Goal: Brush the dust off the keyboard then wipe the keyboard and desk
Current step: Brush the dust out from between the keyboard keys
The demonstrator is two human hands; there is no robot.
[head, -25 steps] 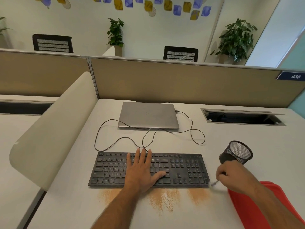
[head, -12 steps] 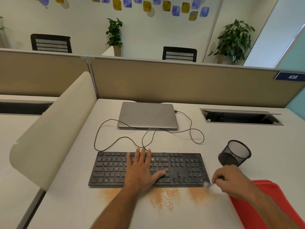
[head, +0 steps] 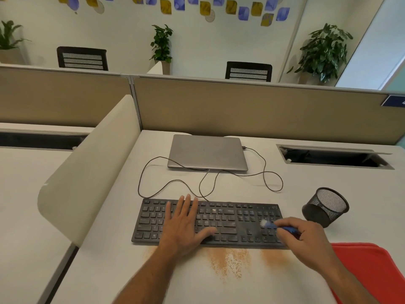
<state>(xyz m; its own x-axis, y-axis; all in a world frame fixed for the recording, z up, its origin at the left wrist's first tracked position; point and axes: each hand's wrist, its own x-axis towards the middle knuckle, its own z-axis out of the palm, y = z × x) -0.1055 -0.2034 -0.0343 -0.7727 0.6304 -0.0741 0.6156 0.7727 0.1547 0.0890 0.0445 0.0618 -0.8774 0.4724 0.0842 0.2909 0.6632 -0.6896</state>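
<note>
Two hands were at work on the keyboard [head: 210, 222]. The right hand [head: 306, 238] was curled round a small blue brush [head: 282, 228], its pale bristle tip resting on the keys of the number pad at the right end of the keyboard. The left hand [head: 184, 224] lay flat, fingers straight and thumb spread, pressing on the middle keys and steadying the board.

The keyboard sat on the bench [head: 109, 270] near the front edge, its cable [head: 263, 172] looping back to a closed laptop [head: 208, 152]. Brown dust [head: 230, 262] lay in patches on the bench just in front of the keyboard. A black mesh cup [head: 326, 206] stood tilted just beside the right end of the keyboard. A red cloth [head: 372, 266] lay at the right front of the bench, partly under the right forearm.

Judged from this layout, the brushing step was in hand and well advanced: dust was already off the keys and on the bench, while the cloth appeared untouched, so neither wipe looked begun. The next move would call for short strokes toward the front edge across the number pad, with the left hand holding the board firmly. Light pressure would be advisable, so that bristles clear the gaps between keys without scattering dust back over the cleaned rows.
</note>
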